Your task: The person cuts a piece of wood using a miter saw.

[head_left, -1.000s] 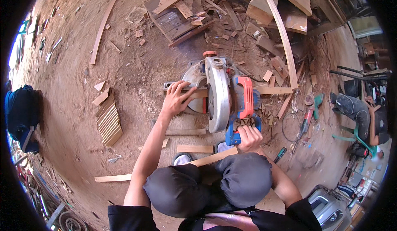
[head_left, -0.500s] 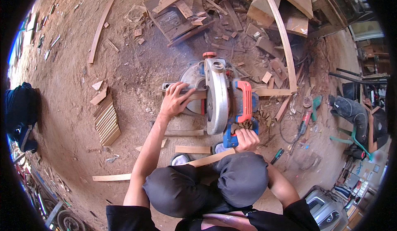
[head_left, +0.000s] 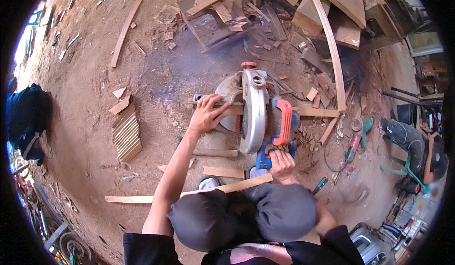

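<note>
Before me on the ground stands a mitre saw point(head_left: 254, 123) with a silver blade guard, an orange carry handle and a blue grip. My left hand point(head_left: 207, 113) is closed over the metal fence point(head_left: 204, 97) and a strip of wood point(head_left: 231, 109) lying along it, left of the blade. The fingers reach over the fence, with the thumb toward the blade. My right hand point(head_left: 283, 164) wraps round the blue saw handle point(head_left: 265, 156). Where the blade meets the wood is hidden by the guard. A longer wooden piece point(head_left: 320, 112) extends out right of the saw.
A stack of cut wooden pieces point(head_left: 127, 137) lies to the left. A long strip point(head_left: 189, 195) crosses near my feet. Offcuts and boards point(head_left: 332, 9) are heaped at the far right. An angle grinder point(head_left: 353, 146) with its cord lies right; another person point(head_left: 412, 141) sits beyond.
The whole view has shifted slightly. Bluish dust haze beyond the saw has spread and thickened. Both hands keep their hold, and the right hand on the handle has shifted slightly relative to the saw base.
</note>
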`<control>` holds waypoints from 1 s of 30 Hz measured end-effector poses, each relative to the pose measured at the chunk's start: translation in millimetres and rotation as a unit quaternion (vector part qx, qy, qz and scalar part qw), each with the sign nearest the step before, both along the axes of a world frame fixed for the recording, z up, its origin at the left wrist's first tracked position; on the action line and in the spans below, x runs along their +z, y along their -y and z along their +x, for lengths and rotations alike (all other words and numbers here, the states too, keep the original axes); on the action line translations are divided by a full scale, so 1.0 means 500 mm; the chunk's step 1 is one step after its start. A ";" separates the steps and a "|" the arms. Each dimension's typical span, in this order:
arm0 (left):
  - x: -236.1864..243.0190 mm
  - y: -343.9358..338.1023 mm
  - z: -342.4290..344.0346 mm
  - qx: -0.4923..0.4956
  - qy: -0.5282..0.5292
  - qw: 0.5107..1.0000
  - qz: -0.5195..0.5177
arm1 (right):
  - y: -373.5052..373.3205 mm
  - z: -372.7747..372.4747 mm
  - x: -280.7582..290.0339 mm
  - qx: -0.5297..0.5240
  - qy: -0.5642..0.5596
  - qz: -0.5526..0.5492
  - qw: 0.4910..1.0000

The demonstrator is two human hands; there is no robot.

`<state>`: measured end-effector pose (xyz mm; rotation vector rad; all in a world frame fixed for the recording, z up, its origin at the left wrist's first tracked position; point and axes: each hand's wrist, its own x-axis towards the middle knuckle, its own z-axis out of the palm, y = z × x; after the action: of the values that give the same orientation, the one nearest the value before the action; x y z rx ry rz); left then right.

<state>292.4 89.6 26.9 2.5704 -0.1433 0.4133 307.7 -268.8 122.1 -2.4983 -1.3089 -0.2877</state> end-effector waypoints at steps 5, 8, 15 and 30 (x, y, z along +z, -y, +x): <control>-0.001 -0.002 -0.007 0.005 0.004 1.000 -0.018 | -0.012 -0.001 0.026 -0.011 -0.029 -0.033 0.999; 0.003 0.016 0.019 -0.011 0.011 1.000 -0.010 | -0.002 0.022 0.080 -0.016 -0.038 -0.048 0.998; -0.032 0.005 -0.067 0.073 0.040 0.997 0.004 | -0.098 0.189 0.375 0.078 -0.121 -0.015 0.989; 0.014 0.012 -0.161 0.050 -0.038 0.997 0.049 | -0.094 0.192 0.373 0.073 -0.066 0.026 0.995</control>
<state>212.1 83.5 34.1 2.6930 -0.0076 0.3525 403.6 -221.8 308.4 -2.3221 -1.4020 -0.1202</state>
